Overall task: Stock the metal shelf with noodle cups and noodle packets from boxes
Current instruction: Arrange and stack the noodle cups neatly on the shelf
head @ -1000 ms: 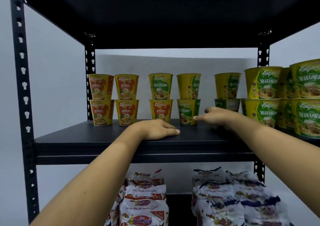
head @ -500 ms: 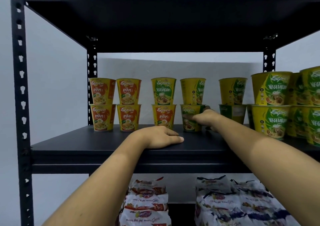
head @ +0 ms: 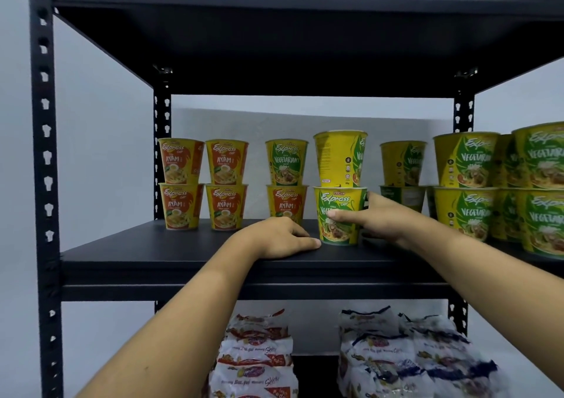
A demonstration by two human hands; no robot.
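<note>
- Black metal shelf (head: 152, 245) carries cups (head: 464, 184) stacked two high along its back.
- Right hand (head: 381, 220) grips the lower green-and-yellow cup (head: 335, 202) of the fourth stack from the left. The thumb lies across its label and the fingers (head: 374, 197) curl round its right side.
- That cup sits forward of the row, with a top cup (head: 340, 156) upright on it.
- Left hand (head: 274, 238) rests palm down on the shelf, fingers straight, holding nothing, just left of the gripped cup.
- Orange Ayam cups (head: 181, 180) stand at the left.
- Packets (head: 256, 355) lie on the level below.
</note>
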